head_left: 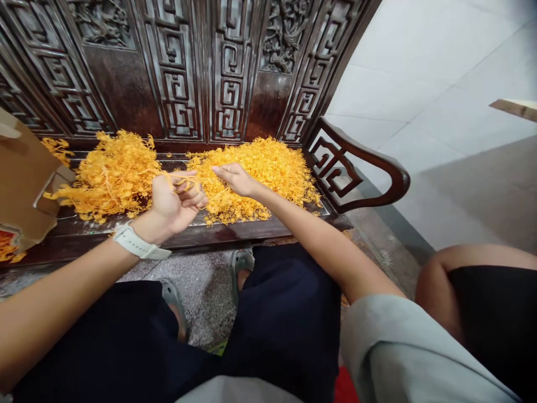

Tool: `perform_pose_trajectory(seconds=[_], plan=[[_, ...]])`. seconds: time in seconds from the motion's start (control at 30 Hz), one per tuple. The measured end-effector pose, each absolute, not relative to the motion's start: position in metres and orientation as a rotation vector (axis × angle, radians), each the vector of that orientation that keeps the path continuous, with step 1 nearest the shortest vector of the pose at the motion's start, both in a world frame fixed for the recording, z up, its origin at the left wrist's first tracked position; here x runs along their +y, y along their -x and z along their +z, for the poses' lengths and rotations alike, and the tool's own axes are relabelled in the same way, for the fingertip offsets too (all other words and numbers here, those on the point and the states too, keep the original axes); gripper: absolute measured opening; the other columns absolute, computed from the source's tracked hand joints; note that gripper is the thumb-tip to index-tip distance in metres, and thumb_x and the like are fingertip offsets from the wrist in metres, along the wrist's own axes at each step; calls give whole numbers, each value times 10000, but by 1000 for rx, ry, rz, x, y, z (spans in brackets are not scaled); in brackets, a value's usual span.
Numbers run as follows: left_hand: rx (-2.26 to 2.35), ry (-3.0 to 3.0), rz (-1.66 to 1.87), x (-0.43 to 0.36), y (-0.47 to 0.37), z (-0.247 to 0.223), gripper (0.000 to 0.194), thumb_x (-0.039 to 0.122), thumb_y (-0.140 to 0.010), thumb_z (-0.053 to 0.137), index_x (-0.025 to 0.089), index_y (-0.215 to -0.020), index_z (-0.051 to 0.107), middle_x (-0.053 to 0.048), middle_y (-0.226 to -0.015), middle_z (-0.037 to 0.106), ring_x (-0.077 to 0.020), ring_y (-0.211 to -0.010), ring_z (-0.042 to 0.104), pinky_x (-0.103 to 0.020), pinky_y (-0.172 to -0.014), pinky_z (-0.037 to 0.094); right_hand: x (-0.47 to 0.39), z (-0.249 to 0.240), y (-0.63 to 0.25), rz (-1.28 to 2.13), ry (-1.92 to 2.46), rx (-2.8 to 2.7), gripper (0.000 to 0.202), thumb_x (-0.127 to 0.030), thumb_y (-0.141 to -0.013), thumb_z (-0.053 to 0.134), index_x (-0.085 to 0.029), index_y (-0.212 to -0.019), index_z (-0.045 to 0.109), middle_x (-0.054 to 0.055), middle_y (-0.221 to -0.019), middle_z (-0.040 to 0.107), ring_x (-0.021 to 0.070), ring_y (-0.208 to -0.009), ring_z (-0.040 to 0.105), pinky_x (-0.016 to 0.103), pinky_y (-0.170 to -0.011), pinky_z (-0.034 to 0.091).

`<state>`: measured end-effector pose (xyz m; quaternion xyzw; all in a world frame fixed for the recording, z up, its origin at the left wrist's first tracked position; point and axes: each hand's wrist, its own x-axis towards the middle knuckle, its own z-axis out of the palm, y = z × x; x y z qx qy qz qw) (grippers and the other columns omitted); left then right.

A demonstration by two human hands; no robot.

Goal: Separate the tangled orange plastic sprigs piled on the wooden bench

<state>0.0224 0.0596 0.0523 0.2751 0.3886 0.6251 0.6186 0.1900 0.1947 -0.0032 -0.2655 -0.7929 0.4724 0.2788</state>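
My left hand [175, 200], with a pale watch at the wrist, is closed around a yellow flower sprig [179, 178]. My right hand [235, 178] pinches thin strands of the same sprig, to the right of the left hand. Behind my left hand lies a bushy bunch of yellow sprigs [111, 173] with pale stems. A wide heap of yellow flower bits [268, 168] spreads on the bench behind and below my right hand. The fingertips of the left hand are partly blurred.
The dark carved wooden bench [138, 235] has a latticed back [205, 73] and a curved armrest [377, 168] on the right. A torn cardboard box [29, 173] stands at the left end. Another person's leg [440, 280] is at the right, near a white tiled wall [398, 73].
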Motion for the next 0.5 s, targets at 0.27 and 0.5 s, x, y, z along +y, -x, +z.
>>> perform_pose_trajectory(seconds=[0.27, 0.5], plan=[[822, -396, 1557, 69, 38, 72, 521, 179, -866, 605, 246, -693, 118, 70, -505, 123, -98, -440, 52, -304, -441, 154, 147, 23, -183, 1618, 524, -2007, 649, -803, -990, 631, -239, -815, 362, -60, -779, 288, 90, -649, 341, 242, -610, 392], [888, -461, 1504, 51, 37, 70, 446, 194, -1033, 394, 226, -710, 87, 65, -533, 82, -85, -433, 64, -277, -445, 160, 121, 22, -187, 2001, 495, -1810, 600, -780, -988, 674, -255, -969, 385, -78, -751, 385, 67, -589, 330, 234, -571, 342]])
